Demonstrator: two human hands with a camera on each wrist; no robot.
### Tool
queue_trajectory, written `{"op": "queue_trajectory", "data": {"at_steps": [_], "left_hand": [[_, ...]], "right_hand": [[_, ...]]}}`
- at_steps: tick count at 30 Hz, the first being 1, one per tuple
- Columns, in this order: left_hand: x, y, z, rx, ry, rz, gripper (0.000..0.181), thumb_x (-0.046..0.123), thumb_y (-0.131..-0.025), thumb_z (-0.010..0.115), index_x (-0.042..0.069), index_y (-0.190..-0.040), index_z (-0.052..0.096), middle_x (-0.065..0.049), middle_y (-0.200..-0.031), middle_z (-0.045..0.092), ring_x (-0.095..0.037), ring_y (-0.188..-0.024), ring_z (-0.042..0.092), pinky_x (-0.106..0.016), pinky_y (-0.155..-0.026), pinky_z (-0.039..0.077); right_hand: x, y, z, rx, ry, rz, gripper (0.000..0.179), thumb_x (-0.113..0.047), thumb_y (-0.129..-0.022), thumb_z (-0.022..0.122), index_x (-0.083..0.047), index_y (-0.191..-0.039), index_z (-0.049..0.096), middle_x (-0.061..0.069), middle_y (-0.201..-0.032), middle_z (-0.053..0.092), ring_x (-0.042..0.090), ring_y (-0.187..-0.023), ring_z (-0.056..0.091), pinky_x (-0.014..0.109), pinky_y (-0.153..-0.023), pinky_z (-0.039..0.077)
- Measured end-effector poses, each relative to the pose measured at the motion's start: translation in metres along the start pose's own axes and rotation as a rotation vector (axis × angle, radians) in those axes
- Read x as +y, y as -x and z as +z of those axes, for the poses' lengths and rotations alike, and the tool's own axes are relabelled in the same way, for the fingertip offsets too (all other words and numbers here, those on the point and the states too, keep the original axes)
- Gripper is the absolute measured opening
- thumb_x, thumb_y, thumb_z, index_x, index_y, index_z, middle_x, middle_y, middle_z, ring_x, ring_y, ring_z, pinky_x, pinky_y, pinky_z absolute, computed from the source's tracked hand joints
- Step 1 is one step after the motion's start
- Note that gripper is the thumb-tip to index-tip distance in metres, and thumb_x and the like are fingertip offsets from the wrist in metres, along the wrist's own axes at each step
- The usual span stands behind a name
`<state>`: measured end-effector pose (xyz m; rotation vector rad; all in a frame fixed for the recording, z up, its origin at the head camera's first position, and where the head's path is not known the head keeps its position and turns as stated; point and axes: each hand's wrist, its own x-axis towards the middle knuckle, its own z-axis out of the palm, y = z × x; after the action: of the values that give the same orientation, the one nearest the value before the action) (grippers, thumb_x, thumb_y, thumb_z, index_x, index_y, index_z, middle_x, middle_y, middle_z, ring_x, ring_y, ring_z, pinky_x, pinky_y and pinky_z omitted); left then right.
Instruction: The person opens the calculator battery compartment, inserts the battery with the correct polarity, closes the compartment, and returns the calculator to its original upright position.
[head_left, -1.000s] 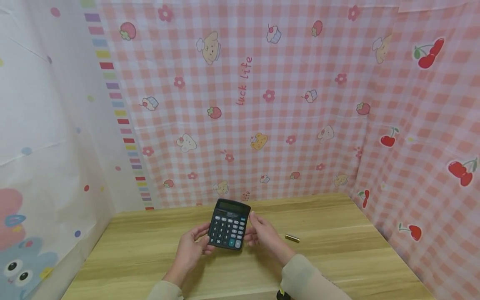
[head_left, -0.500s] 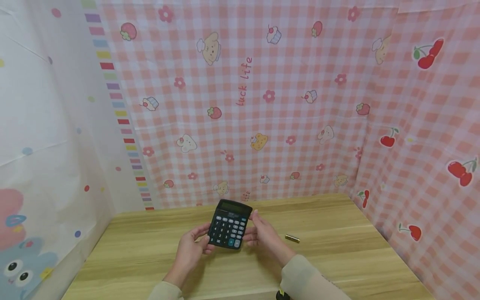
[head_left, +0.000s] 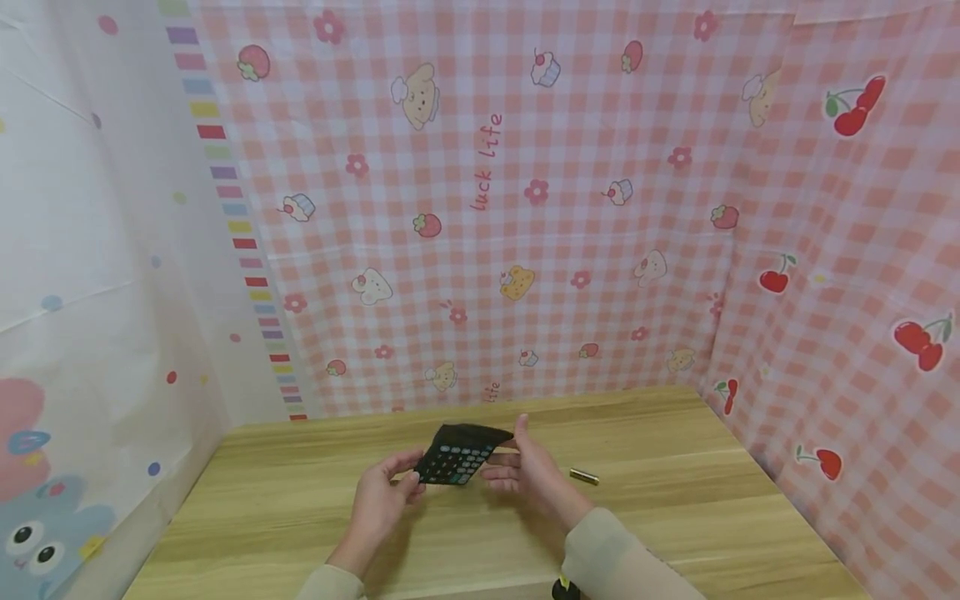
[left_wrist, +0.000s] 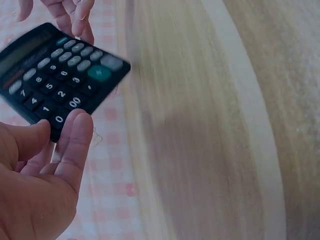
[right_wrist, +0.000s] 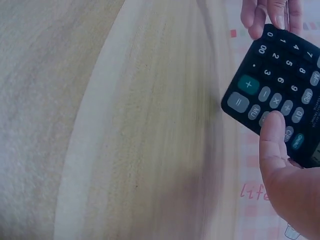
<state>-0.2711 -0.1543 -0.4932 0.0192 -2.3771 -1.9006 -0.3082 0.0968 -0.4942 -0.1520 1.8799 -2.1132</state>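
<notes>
A black calculator (head_left: 456, 458) with grey and green keys is held tilted above the table, its keys foreshortened in the head view. My left hand (head_left: 384, 496) pinches its lower left corner between thumb and fingers, beside the 0 key in the left wrist view. At the opposite side is my right hand (head_left: 528, 467), thumb straight up by the upper right corner and fingers extended below it. In the left wrist view that thumb stands apart from the calculator; whether the fingers touch its back is unclear. On the table right of this hand lies a small cylindrical battery (head_left: 585, 477).
The wooden table (head_left: 660, 517) ends at a pink checked cloth (head_left: 585, 233) behind and on the right. A white printed sheet (head_left: 112, 275) hangs at the left. By the right sleeve, a small black object with yellow (head_left: 566, 588) shows at the front edge.
The calculator has tipped, its display end lowering, so the keys show more edge-on. My right thumb has lifted and straightened. The left hand keeps its hold, and the battery lies where it was.
</notes>
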Motion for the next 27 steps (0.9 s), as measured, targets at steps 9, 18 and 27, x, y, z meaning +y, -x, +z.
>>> {"op": "queue_trajectory", "data": {"at_steps": [9, 18, 27], "left_hand": [[-0.002, 0.001, 0.001, -0.013, -0.056, 0.053, 0.033, -0.003, -0.102, 0.067, -0.006, -0.134, 0.069, -0.025, -0.131, 0.074, -0.030, -0.104, 0.077, -0.027, -0.084, 0.065], [-0.003, -0.001, -0.001, 0.080, 0.042, 0.001, 0.033, 0.001, -0.102, 0.069, -0.004, -0.134, 0.070, -0.025, -0.138, 0.070, -0.021, -0.101, 0.077, -0.032, -0.088, 0.066], [-0.003, -0.002, -0.004, 0.062, 0.069, -0.029, 0.043, 0.002, -0.099, 0.073, -0.008, -0.140, 0.064, -0.028, -0.145, 0.065, -0.021, -0.100, 0.077, -0.027, -0.083, 0.065]], "right_hand": [[0.002, 0.001, 0.000, 0.005, -0.003, 0.019, 0.056, -0.026, -0.116, 0.046, 0.012, -0.156, 0.042, 0.025, -0.137, 0.068, 0.012, -0.095, 0.069, 0.028, -0.078, 0.056], [0.002, 0.000, -0.007, -0.052, 0.083, 0.015, 0.054, -0.018, -0.112, 0.057, 0.007, -0.158, 0.044, 0.011, -0.111, 0.072, 0.012, -0.081, 0.068, 0.027, -0.073, 0.057], [0.004, 0.001, -0.011, -0.044, 0.083, 0.008, 0.049, -0.015, -0.109, 0.062, 0.001, -0.155, 0.052, 0.005, -0.098, 0.071, 0.011, -0.077, 0.066, 0.025, -0.070, 0.056]]}}
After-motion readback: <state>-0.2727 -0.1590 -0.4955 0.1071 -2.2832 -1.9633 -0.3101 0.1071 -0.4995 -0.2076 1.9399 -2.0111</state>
